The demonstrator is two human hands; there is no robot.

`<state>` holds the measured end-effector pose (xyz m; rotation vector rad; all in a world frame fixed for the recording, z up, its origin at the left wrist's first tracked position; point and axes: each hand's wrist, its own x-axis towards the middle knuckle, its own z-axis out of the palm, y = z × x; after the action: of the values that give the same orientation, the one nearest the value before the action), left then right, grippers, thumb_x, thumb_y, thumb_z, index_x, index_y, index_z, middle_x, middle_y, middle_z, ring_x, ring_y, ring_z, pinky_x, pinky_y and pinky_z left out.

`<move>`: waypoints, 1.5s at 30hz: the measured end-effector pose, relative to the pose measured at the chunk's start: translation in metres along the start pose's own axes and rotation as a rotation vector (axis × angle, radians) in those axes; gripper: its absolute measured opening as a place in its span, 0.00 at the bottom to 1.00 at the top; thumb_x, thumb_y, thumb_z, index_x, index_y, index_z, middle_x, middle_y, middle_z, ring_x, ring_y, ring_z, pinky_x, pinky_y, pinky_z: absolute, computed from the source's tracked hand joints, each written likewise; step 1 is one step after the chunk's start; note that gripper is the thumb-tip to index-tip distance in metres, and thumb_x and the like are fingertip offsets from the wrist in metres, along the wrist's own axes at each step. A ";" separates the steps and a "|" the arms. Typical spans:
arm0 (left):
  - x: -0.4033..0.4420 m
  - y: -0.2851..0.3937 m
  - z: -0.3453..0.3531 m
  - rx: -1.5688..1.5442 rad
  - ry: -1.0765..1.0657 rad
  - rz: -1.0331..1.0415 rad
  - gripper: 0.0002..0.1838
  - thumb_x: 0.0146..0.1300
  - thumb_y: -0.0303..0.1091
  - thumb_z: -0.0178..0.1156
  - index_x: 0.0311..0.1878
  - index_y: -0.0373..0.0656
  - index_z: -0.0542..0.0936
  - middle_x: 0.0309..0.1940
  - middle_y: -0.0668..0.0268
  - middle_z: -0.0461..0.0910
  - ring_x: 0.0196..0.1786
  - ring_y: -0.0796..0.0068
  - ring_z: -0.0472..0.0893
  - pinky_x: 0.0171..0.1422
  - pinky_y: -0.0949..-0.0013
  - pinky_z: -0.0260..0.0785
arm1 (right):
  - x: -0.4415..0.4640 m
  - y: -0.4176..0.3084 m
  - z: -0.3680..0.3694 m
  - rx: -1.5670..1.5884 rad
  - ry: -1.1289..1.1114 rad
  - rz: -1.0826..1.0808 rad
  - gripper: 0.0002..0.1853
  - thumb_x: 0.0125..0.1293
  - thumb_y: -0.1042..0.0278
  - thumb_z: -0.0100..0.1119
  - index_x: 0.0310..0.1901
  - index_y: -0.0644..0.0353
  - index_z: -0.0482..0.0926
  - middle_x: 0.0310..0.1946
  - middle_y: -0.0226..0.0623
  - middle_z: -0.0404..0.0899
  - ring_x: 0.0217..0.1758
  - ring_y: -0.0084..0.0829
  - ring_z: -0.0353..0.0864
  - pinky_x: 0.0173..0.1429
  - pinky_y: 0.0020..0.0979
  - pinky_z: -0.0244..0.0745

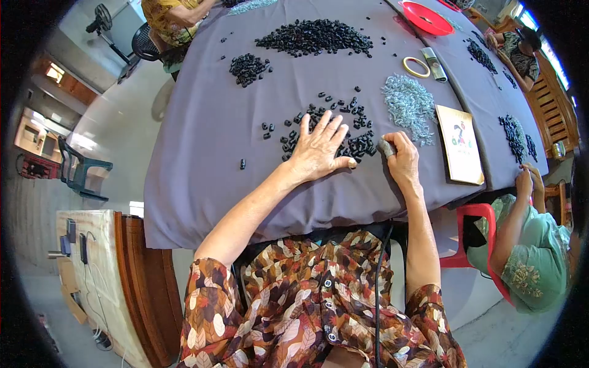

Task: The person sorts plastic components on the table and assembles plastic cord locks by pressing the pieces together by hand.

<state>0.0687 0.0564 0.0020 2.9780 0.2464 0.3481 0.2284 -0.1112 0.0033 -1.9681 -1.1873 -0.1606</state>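
Note:
My left hand (319, 147) lies flat with its fingers spread over a loose pile of small black plastic pieces (363, 145). Some of the pieces are hidden beneath the palm. To the right of that pile, my right hand (402, 158) is closed, the fingers curled in. Something grey covers or sits at its thumb, and whatever the fingers may hold is too small to make out. Just beyond the right hand is a heap of pale, translucent small pieces (408, 104). One black piece (243, 164) lies apart on the left.
Farther back are a large black heap (316, 37) and a smaller one (248, 69). A yellowish ring (416, 67), a booklet (461, 147) and a red basin (427, 18) lie on the grey cloth (196, 153). Other people sit around the table, one on a red chair (475, 211).

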 end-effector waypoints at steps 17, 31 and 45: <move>-0.017 0.039 0.002 -0.060 0.057 0.136 0.48 0.56 0.69 0.47 0.66 0.35 0.60 0.68 0.52 0.55 0.73 0.55 0.51 0.74 0.46 0.39 | -0.001 0.000 0.000 -0.013 -0.004 -0.001 0.07 0.52 0.79 0.55 0.35 0.61 0.76 0.31 0.40 0.75 0.38 0.44 0.76 0.42 0.38 0.70; -0.002 0.039 0.016 -0.055 0.140 0.019 0.49 0.55 0.71 0.45 0.65 0.33 0.60 0.67 0.46 0.55 0.72 0.52 0.52 0.73 0.46 0.39 | -0.002 0.001 0.001 -0.015 0.014 -0.025 0.08 0.51 0.79 0.55 0.35 0.61 0.76 0.32 0.40 0.76 0.38 0.44 0.76 0.42 0.39 0.71; 0.044 0.042 0.015 -0.096 0.173 0.114 0.41 0.57 0.60 0.54 0.64 0.36 0.61 0.68 0.52 0.57 0.72 0.55 0.53 0.72 0.43 0.40 | -0.003 -0.007 0.004 -0.185 -0.008 -0.145 0.09 0.50 0.76 0.57 0.36 0.59 0.73 0.32 0.40 0.72 0.38 0.44 0.74 0.43 0.40 0.69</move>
<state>0.1206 0.0212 0.0030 2.8763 0.0751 0.6135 0.2200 -0.1091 0.0030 -2.0411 -1.3627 -0.3488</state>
